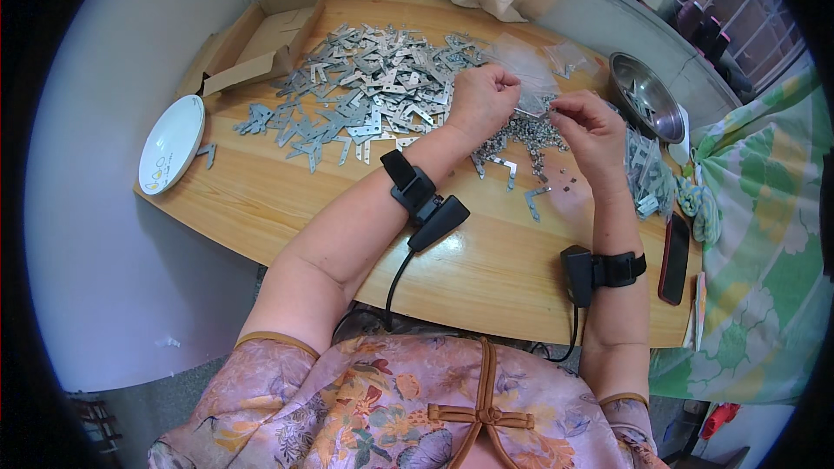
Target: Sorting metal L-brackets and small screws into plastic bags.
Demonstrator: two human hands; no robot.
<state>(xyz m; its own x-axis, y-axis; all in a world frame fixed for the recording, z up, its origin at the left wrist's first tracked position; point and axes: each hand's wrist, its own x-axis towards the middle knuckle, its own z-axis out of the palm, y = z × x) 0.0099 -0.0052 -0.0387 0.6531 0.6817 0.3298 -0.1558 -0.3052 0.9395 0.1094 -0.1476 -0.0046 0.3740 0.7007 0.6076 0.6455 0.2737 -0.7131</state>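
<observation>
My left hand (485,104) is closed, pinching a thin silvery metal bracket (529,112) over the right side of the table. At the bracket's far end, my right hand (592,135) has its thumb and fingertips pressed together; whatever they hold is too small to make out. Beneath both hands spreads a heap of small metal fasteners (532,135). To the left lies a large pile of flat L-shaped metal brackets (373,87), many with holes. A couple of loose L-shaped brackets (533,202) rest nearer to me, beside the small fasteners.
An open cardboard box (261,43) stands at the back left, with a white plate (174,146) at the left edge. At the right are a steel bowl (622,78) with metal pieces inside, a clear bag of brackets (647,169) and a phone (674,259). Plastic bags (521,61) lie behind my hands.
</observation>
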